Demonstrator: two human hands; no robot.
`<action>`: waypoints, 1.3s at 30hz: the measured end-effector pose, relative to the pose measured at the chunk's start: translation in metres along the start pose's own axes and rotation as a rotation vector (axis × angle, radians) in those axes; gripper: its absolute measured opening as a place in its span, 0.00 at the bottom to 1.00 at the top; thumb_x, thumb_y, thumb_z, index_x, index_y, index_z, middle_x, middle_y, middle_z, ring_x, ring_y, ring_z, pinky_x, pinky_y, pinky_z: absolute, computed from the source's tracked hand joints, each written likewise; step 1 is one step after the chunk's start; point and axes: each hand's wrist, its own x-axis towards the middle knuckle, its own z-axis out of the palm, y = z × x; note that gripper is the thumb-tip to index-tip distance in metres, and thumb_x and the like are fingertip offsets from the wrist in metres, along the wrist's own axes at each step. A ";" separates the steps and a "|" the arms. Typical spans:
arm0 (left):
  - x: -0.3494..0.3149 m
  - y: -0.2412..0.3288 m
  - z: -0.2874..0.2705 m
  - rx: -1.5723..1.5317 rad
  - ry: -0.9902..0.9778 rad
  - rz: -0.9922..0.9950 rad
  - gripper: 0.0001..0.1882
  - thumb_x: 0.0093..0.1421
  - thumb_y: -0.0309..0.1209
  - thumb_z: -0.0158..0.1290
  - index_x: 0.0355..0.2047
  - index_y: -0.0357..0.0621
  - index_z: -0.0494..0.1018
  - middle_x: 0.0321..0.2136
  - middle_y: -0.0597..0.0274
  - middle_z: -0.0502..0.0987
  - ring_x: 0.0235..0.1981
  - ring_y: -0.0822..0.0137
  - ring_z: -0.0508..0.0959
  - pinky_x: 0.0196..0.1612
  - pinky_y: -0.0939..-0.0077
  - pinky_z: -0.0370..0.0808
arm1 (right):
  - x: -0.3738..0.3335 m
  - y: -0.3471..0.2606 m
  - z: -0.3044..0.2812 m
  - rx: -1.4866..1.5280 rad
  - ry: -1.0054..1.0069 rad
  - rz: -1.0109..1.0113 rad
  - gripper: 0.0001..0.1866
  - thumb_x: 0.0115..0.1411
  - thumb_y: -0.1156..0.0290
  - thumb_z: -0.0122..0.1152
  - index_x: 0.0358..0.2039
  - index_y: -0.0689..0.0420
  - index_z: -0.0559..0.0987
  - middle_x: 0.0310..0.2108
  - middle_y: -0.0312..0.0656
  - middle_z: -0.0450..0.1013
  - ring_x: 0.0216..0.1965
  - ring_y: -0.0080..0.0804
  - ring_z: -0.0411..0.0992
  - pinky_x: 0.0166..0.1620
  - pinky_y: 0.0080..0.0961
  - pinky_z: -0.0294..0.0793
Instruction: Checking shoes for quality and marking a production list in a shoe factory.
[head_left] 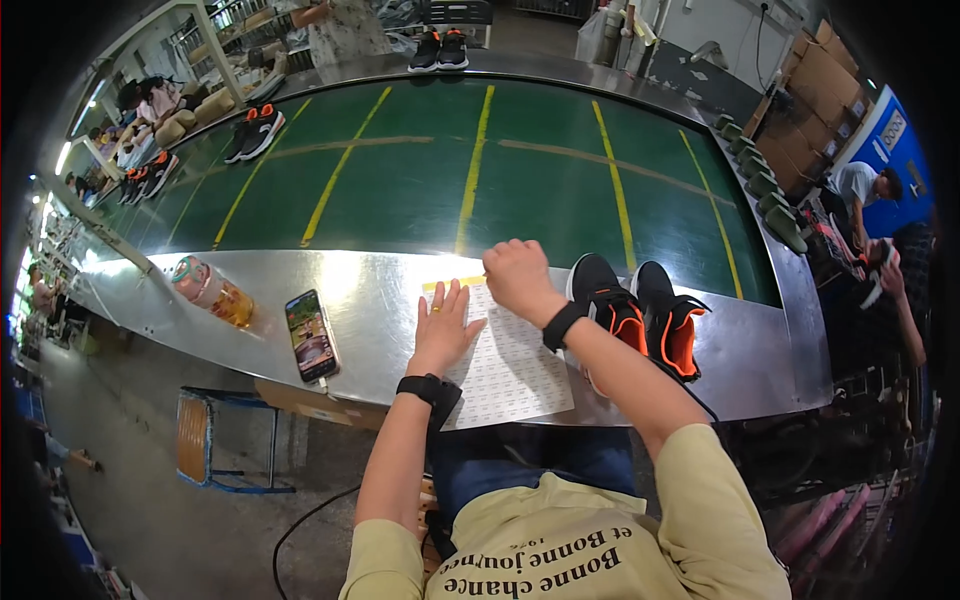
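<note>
On the metal counter, left hand open flat on label sheet, right hand curled, grip unclear.

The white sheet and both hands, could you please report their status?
Left hand spread on white sheet. Right hand curled at its far edge. Sheet on metal counter; black shoes close right.

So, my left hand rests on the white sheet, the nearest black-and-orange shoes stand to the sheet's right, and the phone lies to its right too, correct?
Not quite: the head view shows the phone to the left of the white sheet. Your left hand does rest on it, and the nearest black-and-orange shoes stand to its right.
</note>
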 end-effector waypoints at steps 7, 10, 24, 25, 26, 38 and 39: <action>0.001 -0.004 -0.018 -0.060 0.048 0.025 0.31 0.55 0.46 0.53 0.55 0.41 0.64 0.61 0.47 0.56 0.64 0.50 0.53 0.62 0.50 0.51 | -0.065 0.048 -0.150 1.086 -0.287 0.608 0.07 0.56 0.69 0.59 0.29 0.58 0.74 0.26 0.34 0.74 0.26 0.18 0.72 0.26 0.15 0.71; 0.007 0.013 -0.016 -0.050 0.291 0.130 0.26 0.52 0.41 0.59 0.46 0.38 0.70 0.54 0.41 0.62 0.58 0.45 0.61 0.59 0.52 0.59 | -0.120 0.079 -0.170 1.151 -0.379 0.849 0.05 0.57 0.70 0.58 0.30 0.57 0.73 0.25 0.34 0.73 0.27 0.16 0.72 0.23 0.13 0.73; 0.010 0.177 0.012 -0.591 -0.048 -0.041 0.45 0.54 0.40 0.54 0.62 0.31 0.42 0.43 0.33 0.70 0.43 0.39 0.73 0.46 0.56 0.72 | -0.150 0.051 -0.103 0.104 -0.367 0.473 0.07 0.48 0.71 0.58 0.23 0.61 0.78 0.20 0.48 0.74 0.24 0.41 0.75 0.28 0.34 0.74; 0.010 0.178 0.014 -0.592 -0.050 -0.043 0.45 0.54 0.40 0.54 0.62 0.31 0.42 0.43 0.33 0.70 0.43 0.39 0.73 0.46 0.56 0.72 | -0.146 0.046 -0.102 0.041 -0.373 0.430 0.06 0.47 0.71 0.58 0.22 0.61 0.78 0.19 0.48 0.74 0.23 0.41 0.75 0.28 0.33 0.74; 0.007 0.182 0.015 -0.602 -0.037 -0.031 0.43 0.55 0.38 0.52 0.62 0.30 0.41 0.42 0.33 0.71 0.42 0.39 0.74 0.45 0.56 0.71 | -0.144 0.041 -0.101 -0.024 -0.381 0.396 0.05 0.47 0.72 0.58 0.22 0.60 0.78 0.19 0.47 0.74 0.23 0.40 0.76 0.27 0.32 0.75; -0.015 0.165 0.033 -1.002 -0.003 -0.001 0.37 0.59 0.33 0.47 0.64 0.48 0.41 0.46 0.47 0.74 0.31 0.59 0.80 0.34 0.71 0.74 | -0.113 0.084 -0.098 0.392 -0.808 0.641 0.06 0.48 0.75 0.60 0.23 0.65 0.80 0.17 0.45 0.76 0.17 0.31 0.76 0.23 0.23 0.75; -0.016 0.167 0.032 -0.967 0.010 -0.014 0.37 0.58 0.34 0.47 0.64 0.46 0.41 0.38 0.46 0.75 0.31 0.53 0.79 0.34 0.66 0.73 | -0.114 0.083 -0.098 0.408 -0.816 0.649 0.05 0.48 0.75 0.60 0.23 0.65 0.80 0.17 0.45 0.76 0.17 0.31 0.76 0.23 0.23 0.75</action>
